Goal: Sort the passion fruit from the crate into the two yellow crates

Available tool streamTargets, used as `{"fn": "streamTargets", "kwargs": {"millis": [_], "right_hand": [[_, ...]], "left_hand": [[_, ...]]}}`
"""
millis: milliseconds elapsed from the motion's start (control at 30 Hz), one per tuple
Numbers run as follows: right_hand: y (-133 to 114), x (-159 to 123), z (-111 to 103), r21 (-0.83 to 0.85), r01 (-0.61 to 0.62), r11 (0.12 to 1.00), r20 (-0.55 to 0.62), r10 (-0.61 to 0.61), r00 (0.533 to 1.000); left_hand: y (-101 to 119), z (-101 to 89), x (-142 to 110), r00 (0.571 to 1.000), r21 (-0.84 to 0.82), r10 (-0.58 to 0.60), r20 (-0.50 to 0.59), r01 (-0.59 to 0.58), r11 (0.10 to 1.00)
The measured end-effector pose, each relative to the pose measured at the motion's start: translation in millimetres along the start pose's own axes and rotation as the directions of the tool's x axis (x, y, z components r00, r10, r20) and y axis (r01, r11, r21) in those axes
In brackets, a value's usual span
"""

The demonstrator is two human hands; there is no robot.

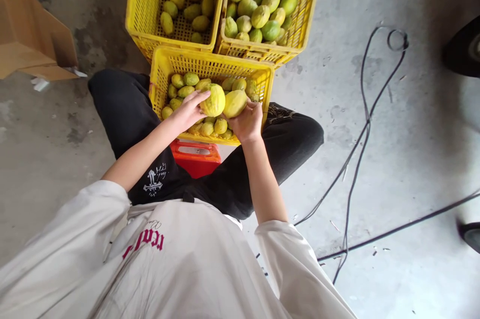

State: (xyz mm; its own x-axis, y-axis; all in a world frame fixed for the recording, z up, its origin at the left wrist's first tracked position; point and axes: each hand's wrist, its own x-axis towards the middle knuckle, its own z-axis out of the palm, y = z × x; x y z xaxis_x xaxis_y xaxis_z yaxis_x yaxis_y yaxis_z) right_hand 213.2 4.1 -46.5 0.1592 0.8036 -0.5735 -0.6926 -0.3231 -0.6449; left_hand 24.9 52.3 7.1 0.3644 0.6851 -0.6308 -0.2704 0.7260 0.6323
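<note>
My left hand (190, 110) grips a round yellow papaya (213, 100) with faint green streaks, the fingers along its left side. In my right hand (248, 123) is a smoother, longer yellow papaya (235, 103), held from below and the right. The two fruits are side by side, nearly touching, over the near yellow crate (210, 59). Inside that crate lie several more yellow-green papayas (190, 79), some hidden behind my hands and the held fruit.
Behind stand two more yellow crates: the left crate (135, 9) has several papayas on its bottom, and the right crate (309, 9) is heaped with greener ones. A red stool (197, 159) shows between my knees. Cardboard (37, 24) lies left; black cable (365, 129) loops across the floor at right.
</note>
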Motion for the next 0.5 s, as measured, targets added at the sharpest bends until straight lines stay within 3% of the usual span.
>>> {"fn": "streamTargets", "kwargs": {"millis": [100,233,500], "right_hand": [[-0.9,-3.6,-0.9,-0.029,0.011,1.000,0.096,-0.008,0.995],[4.9,-9.3,1.8,-0.106,-0.009,0.994,0.172,0.028,0.985],[24.3,-9.0,1.2,-0.146,0.024,0.989,0.152,-0.001,0.988]], "left_hand": [[-0.1,-0.8,-0.3,0.999,-0.023,0.019,0.028,-0.018,1.000],[6.9,2.4,-4.0,0.996,-0.022,0.007,-0.086,-0.009,1.000],[10.9,9.4,-2.0,0.972,0.026,-0.076,-0.222,0.084,0.996]]}}
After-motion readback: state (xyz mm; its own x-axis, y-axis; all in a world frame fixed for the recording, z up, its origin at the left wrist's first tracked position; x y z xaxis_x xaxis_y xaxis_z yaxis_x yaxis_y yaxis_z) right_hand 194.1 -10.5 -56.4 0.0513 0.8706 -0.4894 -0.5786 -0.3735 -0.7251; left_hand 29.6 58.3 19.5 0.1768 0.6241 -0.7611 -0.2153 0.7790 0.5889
